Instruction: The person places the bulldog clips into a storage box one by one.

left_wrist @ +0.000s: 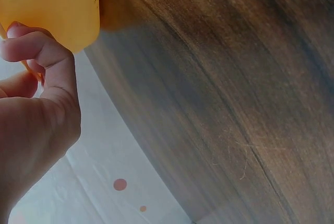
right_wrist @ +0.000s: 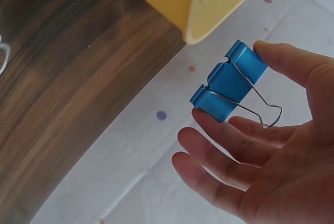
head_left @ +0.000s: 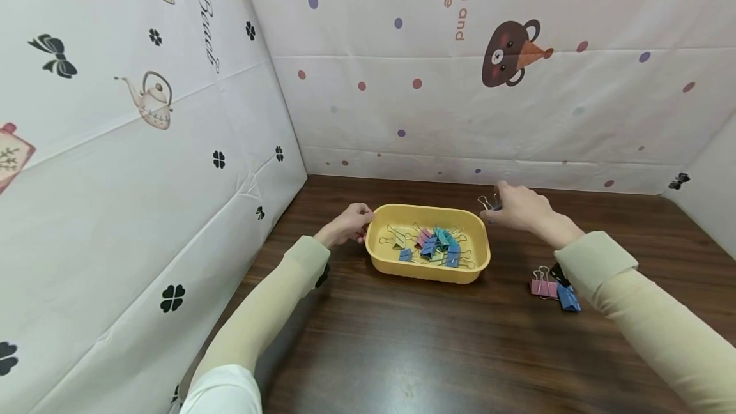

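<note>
A yellow plastic basket (head_left: 414, 270) stands on the dark wooden table, with several binder clips (head_left: 429, 247) in blue, teal, pink and pale green lying inside. At its left end my left hand (head_left: 352, 223) pinches the rim between thumb and curled fingers, as the left wrist view also shows. My right hand (right_wrist: 282, 156) holds a blue binder clip (right_wrist: 229, 83) by its two ends, between thumb and fingertips. That hand is just beyond the basket's right end, above the table. The clip's wire handles stick out, and the other fingers are spread below it.
To the right of the basket, near my right sleeve, a pink binder clip (head_left: 544, 288) and a blue binder clip (head_left: 568, 298) lie on the table (head_left: 402, 350), with a black one partly hidden by the sleeve. Printed white cloth (head_left: 368, 114) hangs behind and at both sides.
</note>
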Motion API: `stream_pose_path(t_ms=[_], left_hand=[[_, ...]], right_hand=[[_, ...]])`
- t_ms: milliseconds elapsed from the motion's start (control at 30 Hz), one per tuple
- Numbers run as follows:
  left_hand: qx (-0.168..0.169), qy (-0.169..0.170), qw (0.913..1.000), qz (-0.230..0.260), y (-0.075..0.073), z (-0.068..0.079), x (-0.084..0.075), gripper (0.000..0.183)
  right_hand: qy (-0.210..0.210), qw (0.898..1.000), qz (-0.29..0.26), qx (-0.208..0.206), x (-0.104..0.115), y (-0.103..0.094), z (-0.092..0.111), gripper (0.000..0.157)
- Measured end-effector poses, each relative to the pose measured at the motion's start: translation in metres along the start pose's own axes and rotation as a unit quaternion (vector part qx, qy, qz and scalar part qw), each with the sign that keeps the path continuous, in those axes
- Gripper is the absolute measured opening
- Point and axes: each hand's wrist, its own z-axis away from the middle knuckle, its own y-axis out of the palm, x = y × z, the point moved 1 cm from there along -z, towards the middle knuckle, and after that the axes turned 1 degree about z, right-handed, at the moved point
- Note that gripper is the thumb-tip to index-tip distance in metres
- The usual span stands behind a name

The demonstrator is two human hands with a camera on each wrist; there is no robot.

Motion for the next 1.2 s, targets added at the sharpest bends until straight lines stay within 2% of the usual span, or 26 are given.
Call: stream_pose_path(t_ms=[267, 667, 1200], left_hand=[[-0.005, 0.000, 1.0000, -0.008, 0.001, 0.001, 0.000, 0.022], [-0.008, 0.001, 0.9999, -0.007, 0.001, 0.001, 0.000, 0.023], [-0.008, -0.001, 0.9999, -0.006, 0.001, 0.000, 0.000, 0.023]], right_hand=[[-0.034, 0.999, 0.004, -0.008, 0.018, 0.010, -0.007, 0.057], [-0.068, 0.998, 0.012, 0.009, 0.034, 0.026, -0.011, 0.061], [-0.084, 0.996, 0.020, 0.023, 0.046, 0.041, -0.012, 0.065]])
